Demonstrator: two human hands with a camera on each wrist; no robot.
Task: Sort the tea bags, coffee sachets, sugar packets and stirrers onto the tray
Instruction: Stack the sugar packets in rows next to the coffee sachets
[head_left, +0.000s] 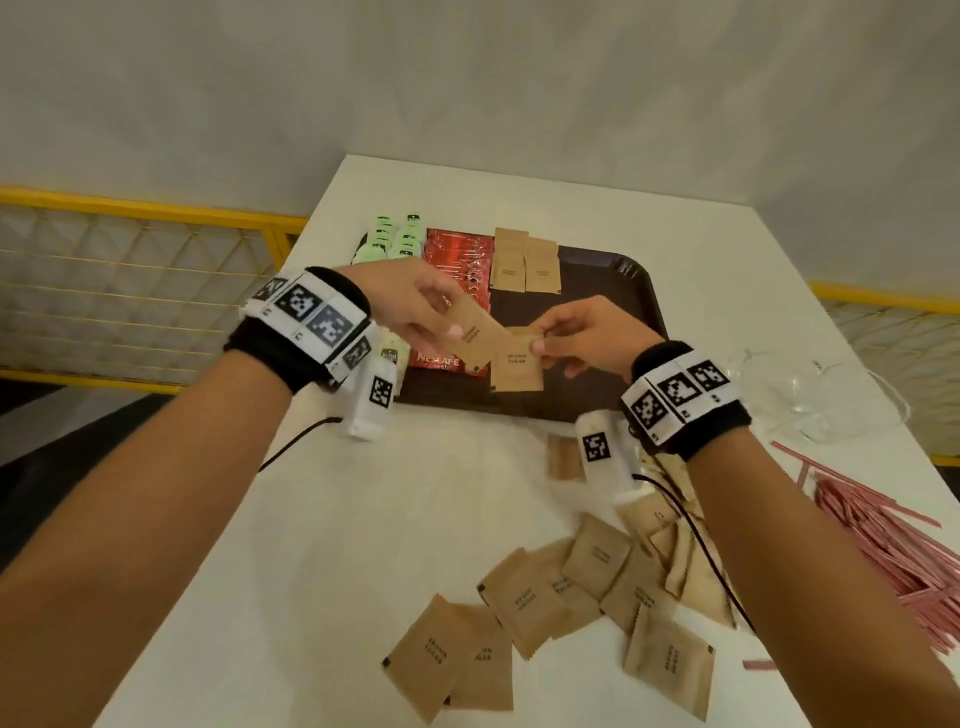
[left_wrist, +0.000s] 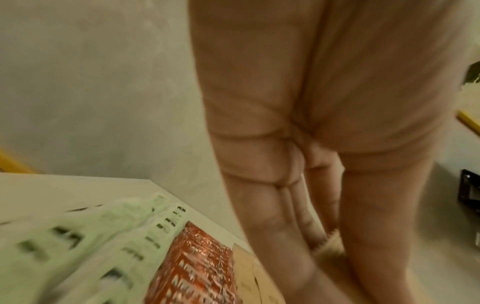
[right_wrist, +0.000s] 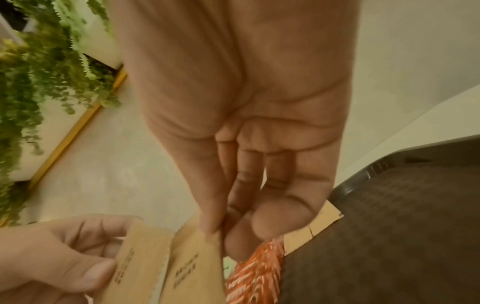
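Above the dark brown tray (head_left: 602, 291) both hands meet. My left hand (head_left: 415, 312) pinches one brown sugar packet (head_left: 475, 335) between thumb and fingers. My right hand (head_left: 576, 332) pinches a second brown sugar packet (head_left: 517, 364) by its top edge; the two packets overlap. The right wrist view shows both packets (right_wrist: 192, 267) side by side. On the tray lie green tea bags (head_left: 397, 239), red coffee sachets (head_left: 457, 260) and two sugar packets (head_left: 524, 262) in rows. Several loose sugar packets (head_left: 561, 597) lie on the white table (head_left: 363, 519) near me.
Pink stirrers (head_left: 883, 540) lie in a heap at the table's right edge. A crumpled clear plastic bag (head_left: 810, 395) sits right of the tray. A yellow railing (head_left: 145, 208) runs behind the table on the left, a grey wall beyond.
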